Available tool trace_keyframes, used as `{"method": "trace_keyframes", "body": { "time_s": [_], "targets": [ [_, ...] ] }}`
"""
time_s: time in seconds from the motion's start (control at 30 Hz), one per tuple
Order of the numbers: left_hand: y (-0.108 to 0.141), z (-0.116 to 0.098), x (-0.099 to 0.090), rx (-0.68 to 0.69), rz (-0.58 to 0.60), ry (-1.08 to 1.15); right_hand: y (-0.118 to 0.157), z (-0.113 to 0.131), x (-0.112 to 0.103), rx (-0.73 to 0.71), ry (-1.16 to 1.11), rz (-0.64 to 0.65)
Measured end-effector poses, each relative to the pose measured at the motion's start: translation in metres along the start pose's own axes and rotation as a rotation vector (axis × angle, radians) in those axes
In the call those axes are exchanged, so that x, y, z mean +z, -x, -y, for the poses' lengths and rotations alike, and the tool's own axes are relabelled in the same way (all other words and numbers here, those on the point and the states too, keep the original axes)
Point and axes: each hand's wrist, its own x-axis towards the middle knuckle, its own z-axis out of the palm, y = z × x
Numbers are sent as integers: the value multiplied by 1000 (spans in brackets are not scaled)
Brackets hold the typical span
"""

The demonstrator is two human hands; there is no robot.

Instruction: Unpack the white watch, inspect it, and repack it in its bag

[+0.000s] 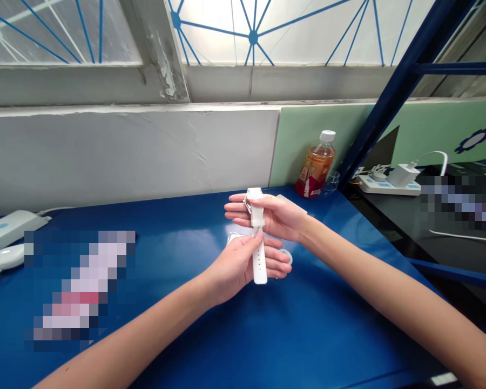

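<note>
Both our forearms reach up to centre frame: left hand (237,265) pinches the white watch strap (258,254), right hand (273,216) grips its top, fingers curled.

Looks like a workshop or small assembly room — a glossy blue workbench (316,324) pushed against a scuffed white wall (125,156), under frosted windows (291,32) with blue bars. Blue steel racking (392,92), white power strips (384,185) with a charger plugged in, a drink bottle (318,165) parked at the back — plain, practical, industrial.
</note>
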Motion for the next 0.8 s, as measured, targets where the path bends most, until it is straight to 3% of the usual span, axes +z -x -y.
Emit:
{"method": "trace_keyframes", "body": {
  "time_s": [0.3, 0.8],
  "targets": [
    [0, 1, 0, 23, 9, -26, 0, 0, -4, 20, -1, 3],
    [5, -9, -3, -28, 187, -42, -2, 4, -13, 55, 16, 48]
  ]
}}
